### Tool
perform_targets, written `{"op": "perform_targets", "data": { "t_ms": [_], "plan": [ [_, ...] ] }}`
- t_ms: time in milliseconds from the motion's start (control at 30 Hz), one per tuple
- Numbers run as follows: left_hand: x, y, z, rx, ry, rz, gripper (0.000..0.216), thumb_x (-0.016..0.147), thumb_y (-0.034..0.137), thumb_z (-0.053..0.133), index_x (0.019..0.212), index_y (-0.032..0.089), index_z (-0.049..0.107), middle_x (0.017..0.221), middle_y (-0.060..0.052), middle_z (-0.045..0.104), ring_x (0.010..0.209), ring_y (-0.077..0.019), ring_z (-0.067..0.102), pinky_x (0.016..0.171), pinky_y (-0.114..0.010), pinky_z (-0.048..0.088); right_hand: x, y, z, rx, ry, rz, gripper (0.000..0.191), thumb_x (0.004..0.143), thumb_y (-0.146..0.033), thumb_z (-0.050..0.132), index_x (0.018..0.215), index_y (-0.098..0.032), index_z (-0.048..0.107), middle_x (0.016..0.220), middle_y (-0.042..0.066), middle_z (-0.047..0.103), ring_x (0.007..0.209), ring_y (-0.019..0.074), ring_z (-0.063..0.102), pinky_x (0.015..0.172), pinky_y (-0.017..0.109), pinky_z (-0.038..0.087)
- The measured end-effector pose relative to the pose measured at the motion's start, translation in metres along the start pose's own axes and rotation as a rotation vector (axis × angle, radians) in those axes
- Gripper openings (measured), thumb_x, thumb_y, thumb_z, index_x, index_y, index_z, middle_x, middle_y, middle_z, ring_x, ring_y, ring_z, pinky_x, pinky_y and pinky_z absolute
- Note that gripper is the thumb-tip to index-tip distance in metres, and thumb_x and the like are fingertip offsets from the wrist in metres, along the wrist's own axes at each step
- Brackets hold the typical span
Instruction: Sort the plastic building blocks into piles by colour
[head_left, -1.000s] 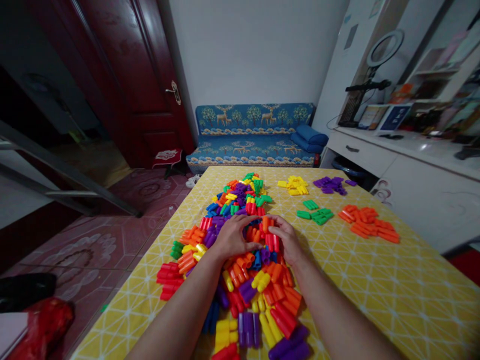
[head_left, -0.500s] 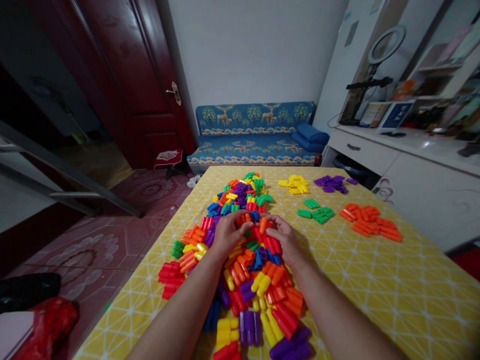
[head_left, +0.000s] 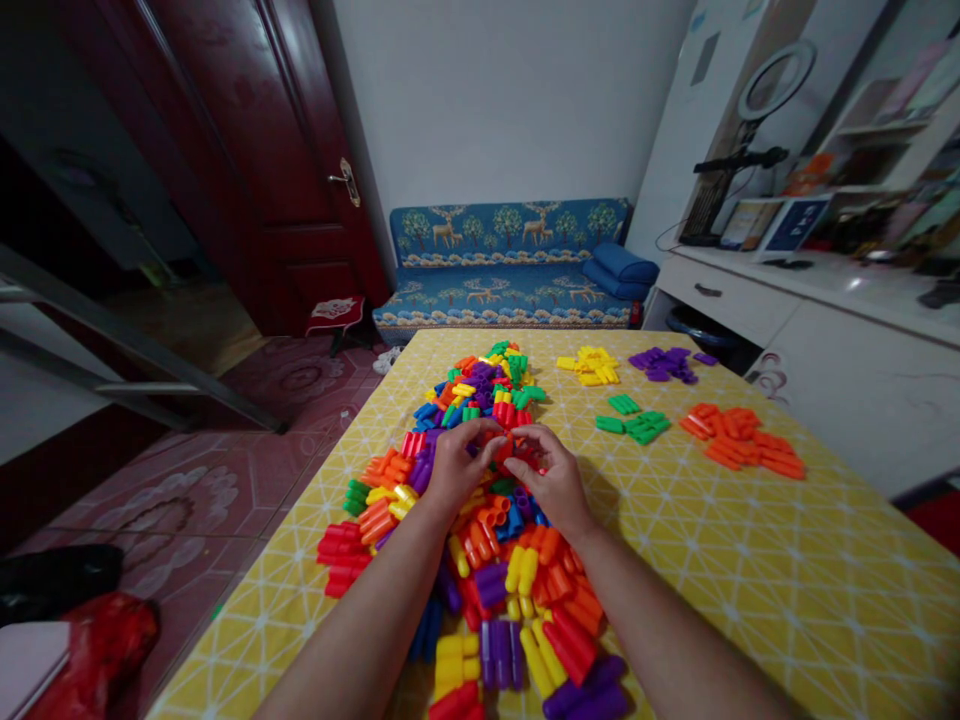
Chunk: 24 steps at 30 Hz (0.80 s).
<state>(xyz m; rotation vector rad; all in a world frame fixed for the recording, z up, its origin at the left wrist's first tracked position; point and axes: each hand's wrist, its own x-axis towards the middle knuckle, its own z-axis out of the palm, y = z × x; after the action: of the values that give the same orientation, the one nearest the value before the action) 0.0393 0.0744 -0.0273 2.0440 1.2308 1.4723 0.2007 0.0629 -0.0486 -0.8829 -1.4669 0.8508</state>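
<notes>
A long pile of bullet-shaped plastic building blocks in mixed colours runs down the table, many formed as joined tubes, like the purple block (head_left: pixel 500 655) near me. Over the middle of this pile my hands come close together. My left hand (head_left: pixel 459 465) is curled, thumb and fingers closing on a red building block (head_left: pixel 504 450). My right hand (head_left: pixel 556 480) meets it from the other side, its thumb and bent fingers also closed around red plastic. The fingers partly hide what is between them, and the blocks directly beneath are covered.
Sorted groups lie on the right: yellow blocks (head_left: pixel 592 366), purple blocks (head_left: pixel 664 364), green blocks (head_left: pixel 637 423) and orange blocks (head_left: pixel 739 440). A patterned yellow cloth (head_left: pixel 750 580) covers the table. Beyond its far edge stands a blue sofa (head_left: pixel 510 270); a white cabinet (head_left: pixel 847 350) stands at right.
My right hand has drawn in toward the left, and its fingers have curled around red plastic. An orange block seen earlier at its fingertips no longer shows there. My left hand has barely shifted.
</notes>
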Motion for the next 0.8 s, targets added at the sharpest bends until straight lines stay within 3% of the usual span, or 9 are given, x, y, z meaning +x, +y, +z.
{"op": "perform_targets", "data": {
  "t_ms": [167, 267, 400, 500, 567, 667, 800],
  "plan": [
    [-0.003, 0.002, 0.000, -0.065, -0.093, -0.011, 0.020, 0.087, 0.032, 0.065, 0.099, 0.016, 0.067, 0.078, -0.002, 0.072, 0.064, -0.0128, 0.064, 0.061, -0.021, 0.048, 0.000, -0.001, 0.000, -0.006, -0.060, 0.057, 0.048, 0.076, -0.030, 0.074, 0.122, -0.027, 0.061, 0.117, 0.004, 0.066, 0.100, 0.0210, 0.064, 0.088, 0.034, 0.052],
    [-0.004, 0.003, 0.000, -0.080, -0.138, -0.046, 0.026, 0.091, 0.035, 0.058, 0.108, 0.016, 0.063, 0.081, -0.003, 0.073, 0.068, -0.0141, 0.067, 0.062, -0.022, 0.050, 0.001, -0.003, 0.001, -0.005, -0.047, 0.084, 0.040, 0.076, -0.028, 0.072, 0.116, -0.026, 0.067, 0.111, 0.004, 0.068, 0.099, 0.0216, 0.064, 0.089, 0.035, 0.051],
    [-0.004, 0.003, -0.001, -0.010, -0.105, -0.071, 0.026, 0.096, 0.028, 0.045, 0.111, 0.018, 0.063, 0.085, -0.004, 0.073, 0.068, -0.0143, 0.067, 0.064, -0.024, 0.051, 0.006, 0.003, -0.005, 0.087, 0.189, 0.158, 0.029, 0.079, -0.036, 0.068, 0.104, -0.022, 0.070, 0.099, 0.006, 0.071, 0.091, 0.0217, 0.065, 0.082, 0.034, 0.051],
    [-0.004, 0.003, -0.002, 0.066, -0.128, -0.045, 0.023, 0.088, 0.019, 0.051, 0.107, 0.018, 0.065, 0.091, -0.005, 0.074, 0.077, -0.0168, 0.069, 0.071, -0.026, 0.052, 0.012, 0.014, -0.017, 0.148, 0.382, 0.216, 0.032, 0.077, -0.042, 0.066, 0.100, -0.019, 0.068, 0.093, 0.006, 0.071, 0.079, 0.0193, 0.063, 0.069, 0.031, 0.050],
    [-0.004, 0.005, -0.002, 0.174, -0.179, 0.002, 0.023, 0.084, 0.019, 0.056, 0.104, 0.019, 0.068, 0.098, -0.006, 0.073, 0.086, -0.0197, 0.069, 0.076, -0.029, 0.052, 0.014, 0.022, -0.025, 0.132, 0.434, 0.271, 0.033, 0.075, -0.043, 0.066, 0.096, -0.018, 0.068, 0.083, 0.005, 0.069, 0.067, 0.0165, 0.058, 0.059, 0.028, 0.046],
    [-0.003, 0.010, -0.004, 0.297, -0.273, 0.077, 0.029, 0.081, 0.025, 0.063, 0.108, 0.020, 0.069, 0.107, -0.008, 0.071, 0.100, -0.0245, 0.066, 0.086, -0.035, 0.050, 0.014, 0.032, -0.032, 0.074, 0.401, 0.318, 0.033, 0.074, -0.044, 0.065, 0.092, -0.017, 0.068, 0.078, 0.004, 0.067, 0.063, 0.0159, 0.056, 0.055, 0.027, 0.044],
    [-0.001, 0.013, -0.004, 0.421, -0.353, 0.111, 0.038, 0.075, 0.029, 0.073, 0.113, 0.025, 0.069, 0.115, -0.007, 0.069, 0.107, -0.0281, 0.062, 0.089, -0.040, 0.046, 0.011, 0.031, -0.026, 0.003, 0.228, 0.266, 0.032, 0.076, -0.045, 0.064, 0.090, -0.017, 0.069, 0.087, 0.008, 0.071, 0.081, 0.0216, 0.063, 0.071, 0.033, 0.050]
  ]
}}
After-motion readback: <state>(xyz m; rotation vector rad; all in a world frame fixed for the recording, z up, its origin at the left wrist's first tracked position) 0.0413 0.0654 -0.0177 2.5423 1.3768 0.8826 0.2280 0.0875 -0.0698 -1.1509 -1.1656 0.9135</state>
